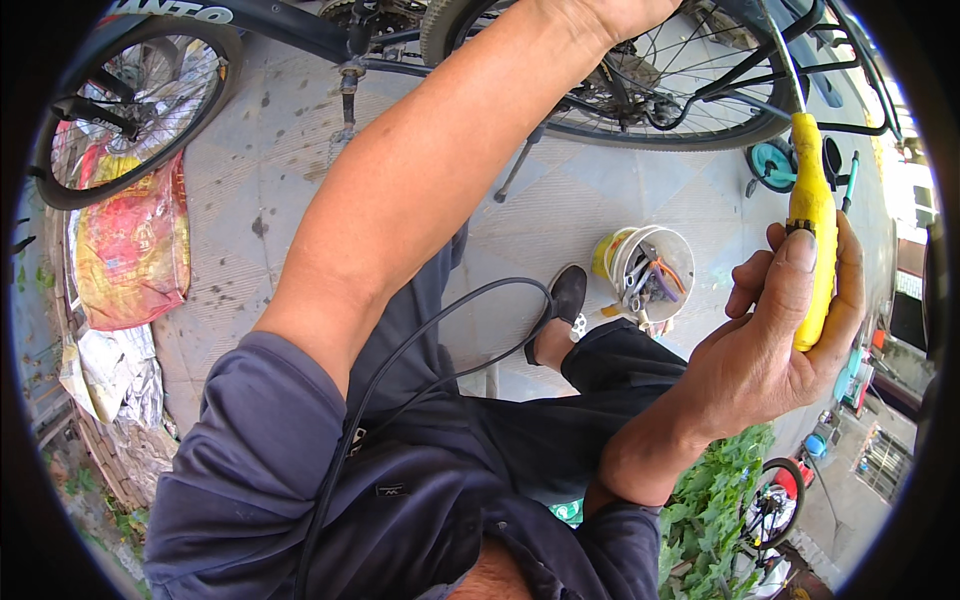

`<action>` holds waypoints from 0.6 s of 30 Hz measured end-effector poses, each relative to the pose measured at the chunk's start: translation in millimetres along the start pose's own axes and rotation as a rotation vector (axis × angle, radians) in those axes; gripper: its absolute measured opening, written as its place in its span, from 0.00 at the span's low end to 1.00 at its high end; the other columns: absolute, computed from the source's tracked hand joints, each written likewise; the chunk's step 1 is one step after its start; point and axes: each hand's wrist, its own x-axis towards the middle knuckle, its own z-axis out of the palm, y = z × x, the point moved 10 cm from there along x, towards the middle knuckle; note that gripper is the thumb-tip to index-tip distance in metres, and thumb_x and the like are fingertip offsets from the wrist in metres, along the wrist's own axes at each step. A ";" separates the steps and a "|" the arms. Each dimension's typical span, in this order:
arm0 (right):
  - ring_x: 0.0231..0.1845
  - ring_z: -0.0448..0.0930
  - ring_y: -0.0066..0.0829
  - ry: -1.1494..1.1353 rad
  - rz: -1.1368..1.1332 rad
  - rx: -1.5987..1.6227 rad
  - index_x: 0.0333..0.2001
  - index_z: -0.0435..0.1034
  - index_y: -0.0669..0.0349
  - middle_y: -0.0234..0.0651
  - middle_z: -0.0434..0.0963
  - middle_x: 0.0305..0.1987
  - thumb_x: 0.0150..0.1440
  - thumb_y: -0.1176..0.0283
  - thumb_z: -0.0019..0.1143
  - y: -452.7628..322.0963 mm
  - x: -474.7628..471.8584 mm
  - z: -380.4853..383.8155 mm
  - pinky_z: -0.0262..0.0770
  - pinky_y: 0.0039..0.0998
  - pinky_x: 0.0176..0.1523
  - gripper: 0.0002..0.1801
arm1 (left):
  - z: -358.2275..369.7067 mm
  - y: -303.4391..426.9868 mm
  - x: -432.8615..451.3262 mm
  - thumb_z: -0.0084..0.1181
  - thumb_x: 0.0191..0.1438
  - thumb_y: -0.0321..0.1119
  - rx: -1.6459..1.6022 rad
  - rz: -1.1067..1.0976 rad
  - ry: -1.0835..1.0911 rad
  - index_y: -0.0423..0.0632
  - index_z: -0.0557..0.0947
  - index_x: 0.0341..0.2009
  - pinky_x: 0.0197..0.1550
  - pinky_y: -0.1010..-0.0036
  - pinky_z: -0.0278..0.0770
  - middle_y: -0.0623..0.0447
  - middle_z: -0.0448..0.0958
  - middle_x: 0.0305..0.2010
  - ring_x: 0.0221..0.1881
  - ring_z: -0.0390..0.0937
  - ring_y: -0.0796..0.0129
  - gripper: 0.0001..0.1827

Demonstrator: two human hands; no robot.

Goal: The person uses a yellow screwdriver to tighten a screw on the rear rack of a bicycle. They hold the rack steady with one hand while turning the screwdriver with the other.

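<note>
My right hand (787, 315) grips the yellow handle of a hand tool (812, 202), with a slim metal shaft like a screwdriver's. Its shaft points up to the picture's top edge, in front of the bicycle's black rear rack (847, 67). Only the wrist and part of the palm of my left hand (637, 16) show at the top edge, over the rear wheel (712, 139); its fingers are cut off, so whatever it touches is hidden. The dark bicycle frame (292, 30) runs across the top, and its kickstand (517, 169) slants down below the wheel.
A white bucket (686, 259) of pliers and wrenches stands beside my shoe (568, 292). A black cable (450, 311) loops before my body. At left, a red and yellow sack (135, 247) lies below the front wheel (214, 112). Green plants (705, 502) and another wheel (795, 487) are lower right.
</note>
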 end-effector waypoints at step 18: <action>0.36 0.75 0.24 -0.087 0.115 0.064 0.55 0.58 0.72 0.45 0.70 0.46 0.54 0.82 0.53 -1.5 -4.6 -6.2 0.75 0.21 0.38 0.25 | 20.7 4.4 -11.2 0.43 0.50 0.23 0.116 0.102 0.074 0.38 0.68 0.53 0.60 0.59 0.69 0.41 0.73 0.52 0.57 0.70 0.50 0.23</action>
